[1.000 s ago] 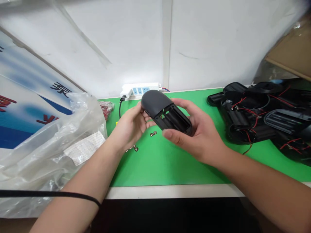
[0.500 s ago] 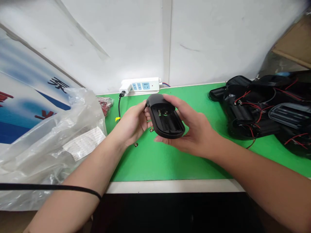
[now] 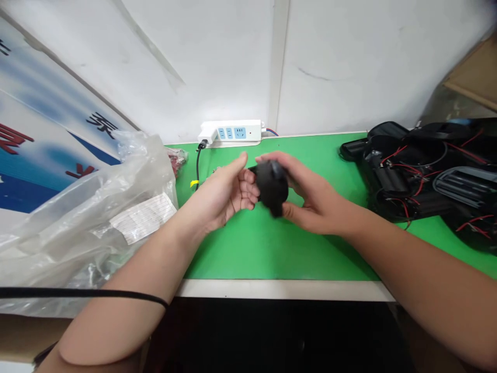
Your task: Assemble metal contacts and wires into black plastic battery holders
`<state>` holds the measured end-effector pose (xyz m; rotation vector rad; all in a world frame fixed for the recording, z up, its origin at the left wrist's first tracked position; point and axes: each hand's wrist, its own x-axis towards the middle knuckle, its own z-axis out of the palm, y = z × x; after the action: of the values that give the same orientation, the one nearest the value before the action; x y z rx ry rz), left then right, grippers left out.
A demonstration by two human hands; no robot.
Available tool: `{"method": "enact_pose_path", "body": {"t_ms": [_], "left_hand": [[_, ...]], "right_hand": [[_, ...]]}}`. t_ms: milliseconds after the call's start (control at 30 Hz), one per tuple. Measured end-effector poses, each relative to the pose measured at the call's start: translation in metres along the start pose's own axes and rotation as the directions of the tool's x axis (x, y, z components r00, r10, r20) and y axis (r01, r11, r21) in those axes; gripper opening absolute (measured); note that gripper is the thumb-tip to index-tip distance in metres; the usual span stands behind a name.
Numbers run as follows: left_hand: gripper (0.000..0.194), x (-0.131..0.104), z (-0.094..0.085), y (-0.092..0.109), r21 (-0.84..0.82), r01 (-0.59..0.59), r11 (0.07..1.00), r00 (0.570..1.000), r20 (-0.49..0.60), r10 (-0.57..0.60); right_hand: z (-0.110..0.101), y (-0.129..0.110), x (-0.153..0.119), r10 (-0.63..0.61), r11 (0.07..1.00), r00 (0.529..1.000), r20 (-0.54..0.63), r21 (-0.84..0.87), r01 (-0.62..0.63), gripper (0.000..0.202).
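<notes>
A black plastic battery housing [image 3: 272,187] is in the air over the green mat, blurred and turned end-on, so its battery slots are hidden. My right hand [image 3: 316,199] grips it from the right, fingers behind and thumb at the lower front. On its left side my left hand [image 3: 229,194] is open, palm turned up and thumb apart. The left fingertips are at the housing's edge; whether they press on it I cannot tell.
A pile of black housings [image 3: 411,181] with red wires lies at the right. A white power strip [image 3: 240,131] stands against the wall. On the left are a clear plastic bag [image 3: 132,178], a printed box [image 3: 46,124] and a black cable [image 3: 77,293] across my left forearm.
My right hand has turned the housing from showing its open battery slots to end-on. The left thumb has come off the housing and the left hand has opened.
</notes>
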<state>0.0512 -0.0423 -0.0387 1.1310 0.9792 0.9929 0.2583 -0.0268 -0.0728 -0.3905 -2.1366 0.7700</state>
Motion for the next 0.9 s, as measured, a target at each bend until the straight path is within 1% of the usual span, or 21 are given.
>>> {"method": "enact_pose_path", "body": {"t_ms": [33, 100, 200, 300, 433, 567, 667, 800, 833, 900], "left_hand": [[0.047, -0.003, 0.001, 0.001, 0.025, -0.049, 0.998, 0.999, 0.014, 0.049], [0.045, -0.011, 0.004, 0.005, 0.104, -0.143, 0.984, 0.99, 0.019, 0.142], [0.034, -0.022, 0.008, 0.009, 0.213, -0.239, 0.947, 0.971, 0.025, 0.239], [0.031, -0.025, 0.009, 0.009, 0.256, -0.248, 0.934, 0.969, 0.05, 0.243], [0.028, -0.022, 0.006, 0.008, 0.302, -0.233, 0.925, 0.972, 0.093, 0.214], [0.031, -0.02, 0.005, 0.008, 0.318, -0.212, 0.924, 0.977, 0.08, 0.196], [0.033, -0.019, 0.003, 0.007, 0.327, -0.213, 0.92, 0.977, 0.085, 0.196], [0.03, -0.02, 0.001, 0.003, 0.335, -0.256, 0.907, 0.966, 0.13, 0.224], [0.028, -0.02, 0.001, 0.002, 0.345, -0.275, 0.897, 0.961, 0.136, 0.242], [0.026, -0.021, 0.001, 0.001, 0.396, -0.325, 0.859, 0.946, 0.135, 0.295]], "right_hand": [[0.001, 0.001, 0.0, 0.042, 0.999, 0.998, -0.037, 0.037, -0.04, 0.066], [0.003, 0.005, -0.001, 0.119, 0.99, 0.989, -0.087, 0.081, -0.112, 0.062], [0.004, 0.01, -0.003, 0.146, 0.986, 0.986, -0.083, 0.087, -0.139, 0.062], [0.005, 0.012, -0.005, 0.126, 0.99, 0.991, -0.055, 0.065, -0.122, 0.06], [0.005, 0.012, -0.004, 0.108, 0.993, 0.993, -0.044, 0.043, -0.106, 0.057], [0.002, 0.013, -0.004, 0.091, 0.996, 0.996, -0.02, -0.022, -0.091, 0.061], [-0.001, 0.015, -0.004, 0.046, 0.997, 0.999, -0.021, -0.064, -0.047, 0.063], [-0.004, 0.015, -0.005, 0.001, 1.0, 0.999, -0.032, -0.022, -0.001, 0.074], [-0.005, 0.015, -0.005, 0.008, 1.0, 0.999, -0.035, -0.03, -0.009, 0.073], [-0.004, 0.014, -0.005, 0.023, 0.998, 0.999, -0.048, -0.06, -0.025, 0.064]]}}
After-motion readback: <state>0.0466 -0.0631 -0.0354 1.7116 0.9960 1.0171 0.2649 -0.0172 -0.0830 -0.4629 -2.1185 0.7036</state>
